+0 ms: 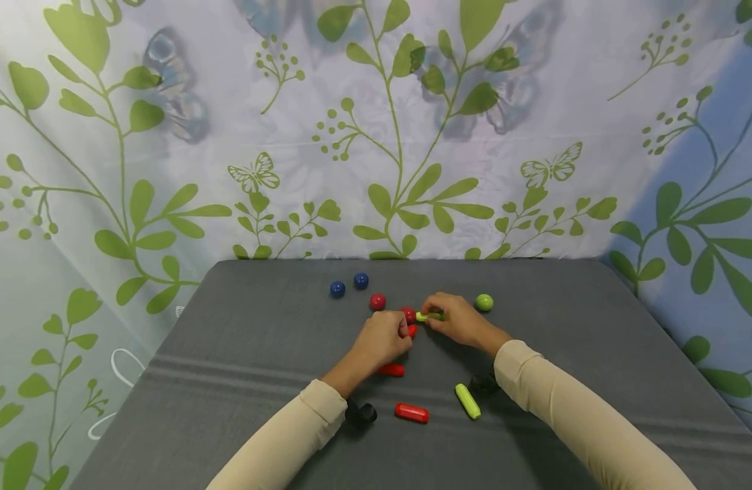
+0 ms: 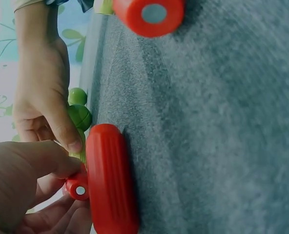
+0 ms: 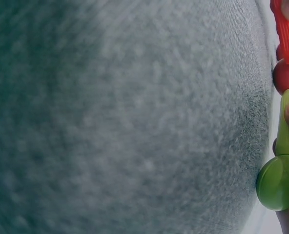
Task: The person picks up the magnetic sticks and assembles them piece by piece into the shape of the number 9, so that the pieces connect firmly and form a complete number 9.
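Observation:
My left hand [image 1: 378, 340] pinches a red magnetic rod [image 3: 287, 36], whose pale round end cap shows in the left wrist view. My right hand [image 1: 458, 321] pinches a yellow-green rod [image 3: 287, 126] between thumb and fingers. A red ball [image 3: 286, 76] sits between these two rods, touching both in the right wrist view. At the other end of the yellow-green rod is a green ball [image 3: 278, 183], mostly hidden by the right hand in the head view. Another red rod [image 2: 113, 180] lies on the table just beside the left hand.
Behind the hands lie two blue balls [image 1: 337, 289], a red ball [image 1: 378, 301] and a green ball [image 1: 484, 302]. Nearer me on the grey table [image 1: 259, 381] are a red rod [image 1: 412, 412] and a yellow-green rod [image 1: 467, 401]. A patterned curtain [image 1: 327, 170] hangs behind.

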`<state>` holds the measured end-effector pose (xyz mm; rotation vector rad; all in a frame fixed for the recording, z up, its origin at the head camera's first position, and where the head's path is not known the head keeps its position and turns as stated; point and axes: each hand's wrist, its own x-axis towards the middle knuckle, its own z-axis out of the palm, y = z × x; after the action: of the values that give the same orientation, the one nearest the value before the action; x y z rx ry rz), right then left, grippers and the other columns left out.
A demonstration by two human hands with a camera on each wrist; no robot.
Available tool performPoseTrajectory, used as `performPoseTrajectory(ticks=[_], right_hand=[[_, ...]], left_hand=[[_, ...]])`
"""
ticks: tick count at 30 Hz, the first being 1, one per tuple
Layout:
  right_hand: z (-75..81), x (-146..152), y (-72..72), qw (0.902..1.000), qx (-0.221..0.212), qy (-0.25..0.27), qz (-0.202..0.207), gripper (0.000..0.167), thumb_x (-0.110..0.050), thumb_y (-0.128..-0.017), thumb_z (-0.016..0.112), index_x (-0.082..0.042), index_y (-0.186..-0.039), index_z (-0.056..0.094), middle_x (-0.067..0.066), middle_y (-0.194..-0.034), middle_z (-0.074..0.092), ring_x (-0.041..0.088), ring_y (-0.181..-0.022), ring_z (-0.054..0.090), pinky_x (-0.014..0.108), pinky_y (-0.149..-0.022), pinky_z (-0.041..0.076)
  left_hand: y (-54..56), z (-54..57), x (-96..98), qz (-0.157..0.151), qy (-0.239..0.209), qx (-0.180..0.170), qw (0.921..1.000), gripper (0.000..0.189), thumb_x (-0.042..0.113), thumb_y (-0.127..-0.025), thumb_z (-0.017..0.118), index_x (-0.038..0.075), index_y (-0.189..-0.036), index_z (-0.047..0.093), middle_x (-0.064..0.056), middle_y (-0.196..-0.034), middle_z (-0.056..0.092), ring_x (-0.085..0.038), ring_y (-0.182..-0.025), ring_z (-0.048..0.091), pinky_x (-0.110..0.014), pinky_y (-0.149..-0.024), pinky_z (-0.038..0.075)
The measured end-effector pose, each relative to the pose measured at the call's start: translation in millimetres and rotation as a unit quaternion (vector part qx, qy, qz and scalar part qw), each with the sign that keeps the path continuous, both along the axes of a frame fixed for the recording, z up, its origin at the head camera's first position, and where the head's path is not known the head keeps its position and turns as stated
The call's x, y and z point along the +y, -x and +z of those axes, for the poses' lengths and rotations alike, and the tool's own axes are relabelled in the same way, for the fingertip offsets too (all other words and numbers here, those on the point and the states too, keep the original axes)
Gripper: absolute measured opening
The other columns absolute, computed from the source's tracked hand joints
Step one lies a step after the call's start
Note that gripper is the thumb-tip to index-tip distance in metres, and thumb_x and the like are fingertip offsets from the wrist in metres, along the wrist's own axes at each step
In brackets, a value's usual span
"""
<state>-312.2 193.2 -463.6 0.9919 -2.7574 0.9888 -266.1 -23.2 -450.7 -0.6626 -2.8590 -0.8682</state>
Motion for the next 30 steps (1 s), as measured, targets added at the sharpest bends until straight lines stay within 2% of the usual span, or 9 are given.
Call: performPoseTrajectory(ticks=[4, 7, 12, 15, 18, 22, 26, 30], right_hand=[[-1.3, 0.0, -0.7, 1.0, -0.006, -0.001, -0.004, 0.018, -0.003, -0.089, 0.077, -0.014, -0.101, 0.069, -0.001, -0.101, 0.065, 0.021, -0.095, 0.066, 0.043, -0.084, 0.053], [-2.1, -0.1, -0.4, 1.0, -0.006, -0.001, -0.006, 0.018, -0.002, -0.089, 0.077, -0.014, -0.101, 0.069, -0.001, -0.101, 0.064, 0.021, -0.095, 0.066, 0.043, -0.084, 0.053], [-1.5, -1.5, 0.5, 1.0, -0.002, 0.003, -0.006, 0.018, -0.002, -0.089, 0.076, -0.014, -0.101, 0.069, -0.001, -0.101, 0.065, 0.02, -0.095, 0.066, 0.043, -0.084, 0.053], [-1.3, -1.7, 1.0, 1.0, 0.0, 0.002, -0.007, 0.017, -0.003, -0.09, 0.076, -0.014, -0.101, 0.069, -0.001, -0.101, 0.065, 0.02, -0.095, 0.066, 0.043, -0.084, 0.053], [-1.2, -1.2, 0.9, 1.0, 0.001, 0.002, -0.009, 0.017, -0.002, -0.09, 0.076, -0.014, -0.101, 0.069, -0.001, -0.101, 0.065, 0.02, -0.094, 0.066, 0.044, -0.083, 0.053], [-0.1, -1.4, 0.1, 0.9999, -0.001, 0.002, -0.01, 0.017, -0.003, -0.09, 0.076, -0.013, -0.101, 0.07, -0.001, -0.101, 0.065, 0.02, -0.094, 0.065, 0.044, -0.083, 0.053], [1.2, -1.5, -1.1, 0.9999, -0.007, -0.002, -0.012, 0.015, -0.004, -0.091, 0.076, -0.014, -0.101, 0.069, -0.002, -0.101, 0.065, 0.02, -0.095, 0.065, 0.044, -0.084, 0.053], [1.6, -1.5, -1.6, 0.9999, -0.012, 0.001, -0.011, 0.015, -0.004, -0.091, 0.075, -0.014, -0.101, 0.069, -0.002, -0.101, 0.065, 0.02, -0.094, 0.065, 0.045, -0.083, 0.053]], left_hand=[[-2.2, 0.7, -3.2, 0.018, -0.008, -0.005, 0.9998, 0.025, 0.01, -0.079, 0.08, 0.017, -0.07, 0.057, 0.008, -0.062, 0.052, -0.008, -0.053, 0.049, -0.025, -0.051, 0.042], [-3.3, 0.5, -5.7, 0.038, -0.021, -0.024, 0.9988, 0.025, 0.01, -0.078, 0.08, 0.017, -0.069, 0.058, 0.008, -0.061, 0.052, -0.009, -0.053, 0.049, -0.025, -0.051, 0.041], [-0.8, -2.2, -9.0, 0.075, -0.062, -0.072, 0.9927, 0.024, 0.011, -0.078, 0.08, 0.017, -0.066, 0.06, 0.006, -0.058, 0.055, -0.011, -0.051, 0.05, -0.026, -0.047, 0.04], [2.2, -4.0, -8.8, 0.096, -0.087, -0.111, 0.9854, 0.023, 0.014, -0.08, 0.08, 0.016, -0.067, 0.062, 0.006, -0.059, 0.057, -0.012, -0.051, 0.05, -0.026, -0.047, 0.039], [4.2, -5.2, -6.1, 0.113, -0.126, -0.16, 0.9726, 0.02, 0.014, -0.081, 0.08, 0.013, -0.069, 0.063, 0.003, -0.061, 0.059, -0.013, -0.053, 0.051, -0.027, -0.047, 0.039], [5.6, -5.1, -2.4, 0.135, -0.187, -0.223, 0.947, 0.018, 0.01, -0.082, 0.079, 0.009, -0.073, 0.063, -0.002, -0.065, 0.063, -0.014, -0.055, 0.056, -0.026, -0.049, 0.042], [6.3, -4.1, -0.2, 0.148, -0.232, -0.267, 0.9237, 0.017, 0.007, -0.085, 0.077, 0.006, -0.078, 0.062, -0.006, -0.072, 0.067, -0.015, -0.059, 0.064, -0.028, -0.056, 0.052], [6.2, -2.5, 1.1, 0.153, -0.266, -0.292, 0.9059, 0.016, 0.003, -0.086, 0.075, 0.004, -0.08, 0.06, -0.008, -0.077, 0.067, -0.016, -0.06, 0.066, -0.031, -0.061, 0.057]])
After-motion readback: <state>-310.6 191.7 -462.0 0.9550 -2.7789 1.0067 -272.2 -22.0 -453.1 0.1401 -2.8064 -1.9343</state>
